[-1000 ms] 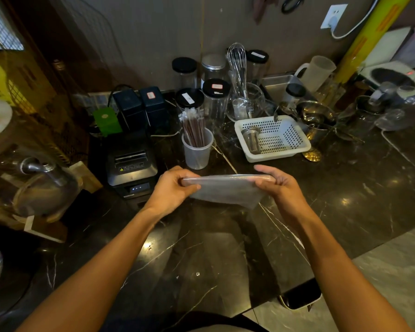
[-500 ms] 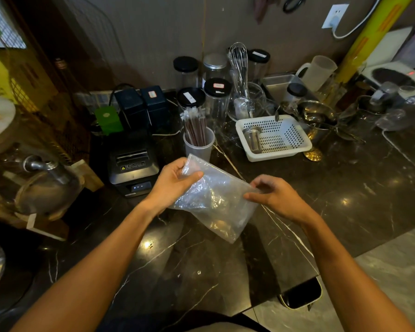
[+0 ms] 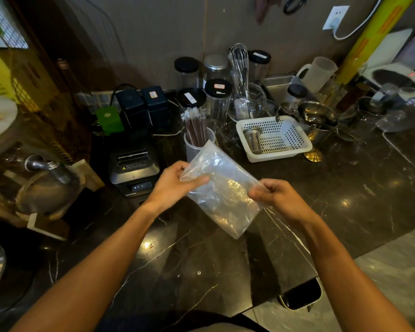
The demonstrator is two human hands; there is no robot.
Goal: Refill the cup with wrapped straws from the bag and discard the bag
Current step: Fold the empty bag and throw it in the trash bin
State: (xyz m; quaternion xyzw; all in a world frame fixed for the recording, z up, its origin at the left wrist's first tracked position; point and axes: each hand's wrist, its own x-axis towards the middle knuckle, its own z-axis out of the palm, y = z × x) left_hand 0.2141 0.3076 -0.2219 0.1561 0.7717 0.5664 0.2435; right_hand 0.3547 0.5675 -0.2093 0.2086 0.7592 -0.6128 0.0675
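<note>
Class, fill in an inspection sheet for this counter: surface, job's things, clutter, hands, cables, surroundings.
Surface: dark marble counter.
Job's things: cup holds wrapped straws; clear bag looks empty.
Clutter: jars, whisk, white basket, receipt printer.
Hands: left hand and right hand both grip the bag.
Cables: white cord at the wall socket.
Surroundings: brown wall; no bin seen.

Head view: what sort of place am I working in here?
Most likely a drinks counter in a cafe or tea shop: a receipt printer beside a cup of wrapped straws, lidded jars along the wall, and a whisk on a dark marble counter.
</note>
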